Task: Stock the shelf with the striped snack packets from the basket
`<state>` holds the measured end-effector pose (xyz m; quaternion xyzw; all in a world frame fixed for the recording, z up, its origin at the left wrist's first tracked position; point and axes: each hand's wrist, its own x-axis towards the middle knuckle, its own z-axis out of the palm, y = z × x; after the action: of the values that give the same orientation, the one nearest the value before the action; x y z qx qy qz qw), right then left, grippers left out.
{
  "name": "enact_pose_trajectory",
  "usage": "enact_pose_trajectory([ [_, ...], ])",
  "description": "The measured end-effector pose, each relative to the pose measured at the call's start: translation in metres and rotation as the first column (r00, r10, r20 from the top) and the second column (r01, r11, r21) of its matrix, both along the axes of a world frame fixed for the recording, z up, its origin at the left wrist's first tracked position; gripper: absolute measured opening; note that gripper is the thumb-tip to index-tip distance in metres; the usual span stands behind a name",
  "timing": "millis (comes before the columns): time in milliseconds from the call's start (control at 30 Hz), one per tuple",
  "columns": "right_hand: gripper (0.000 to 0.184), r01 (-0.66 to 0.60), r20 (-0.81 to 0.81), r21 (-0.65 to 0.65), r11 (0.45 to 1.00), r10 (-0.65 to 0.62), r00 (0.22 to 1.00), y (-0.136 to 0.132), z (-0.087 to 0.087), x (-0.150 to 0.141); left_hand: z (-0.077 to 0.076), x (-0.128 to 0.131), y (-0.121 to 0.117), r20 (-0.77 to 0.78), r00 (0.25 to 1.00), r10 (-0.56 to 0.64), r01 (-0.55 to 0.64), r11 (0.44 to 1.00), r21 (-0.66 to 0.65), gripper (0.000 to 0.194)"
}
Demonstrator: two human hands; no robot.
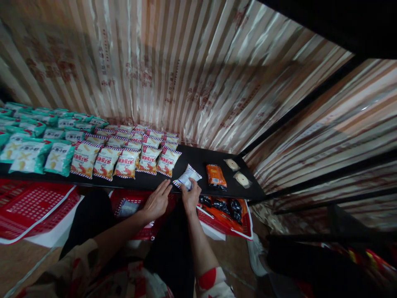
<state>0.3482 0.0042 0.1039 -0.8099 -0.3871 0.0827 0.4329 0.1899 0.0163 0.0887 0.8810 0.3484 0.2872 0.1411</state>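
Observation:
A small snack bag [187, 174] with a striped border lies tilted on the black shelf [192, 155], its pale printed face up. My right hand [191, 197] grips its near edge, thumb on one side and fingers on the other. To the left, my left hand [157, 202] rests at the shelf's front edge with fingers stretched out, holding nothing. Close by stand rows of white-and-red snack bags [125, 162] with striped borders. Right of the gripped bag lies an orange packet [216, 175], and beyond it two round pale items [242, 179] in clear wrap.
Green-and-white snack bags [29, 155] fill the shelf's left end. Red baskets [34, 207] sit below, and the right one [245, 231] holds orange and black packets. Striped plastic sheeting [173, 74] hangs behind. A dark metal post [304, 107] slants on the right.

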Motion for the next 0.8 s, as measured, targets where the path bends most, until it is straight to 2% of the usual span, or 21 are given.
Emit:
enact_pose_trajectory([
  [167,0.043,-0.044,-0.056,-0.004,0.999,0.043,0.997,-0.023,0.003,-0.025,0.007,-0.005,-0.002,-0.075,0.993,-0.090,0.095,0.994,0.062,0.059],
  [367,0.035,-0.158,0.027,0.038,0.987,0.157,0.987,-0.049,0.006,-0.055,0.000,-0.012,-0.010,-0.169,0.977,-0.130,0.140,0.989,0.049,0.057],
  [667,0.044,-0.330,-0.021,0.089,0.940,0.333,0.943,-0.078,0.010,-0.078,-0.009,-0.042,-0.027,-0.007,0.993,-0.117,0.117,0.990,0.073,0.049],
  [800,0.039,-0.365,-0.094,0.103,0.925,0.375,0.922,-0.080,0.011,-0.079,-0.011,-0.055,-0.028,0.062,0.992,-0.108,0.100,0.989,0.112,0.050],
])
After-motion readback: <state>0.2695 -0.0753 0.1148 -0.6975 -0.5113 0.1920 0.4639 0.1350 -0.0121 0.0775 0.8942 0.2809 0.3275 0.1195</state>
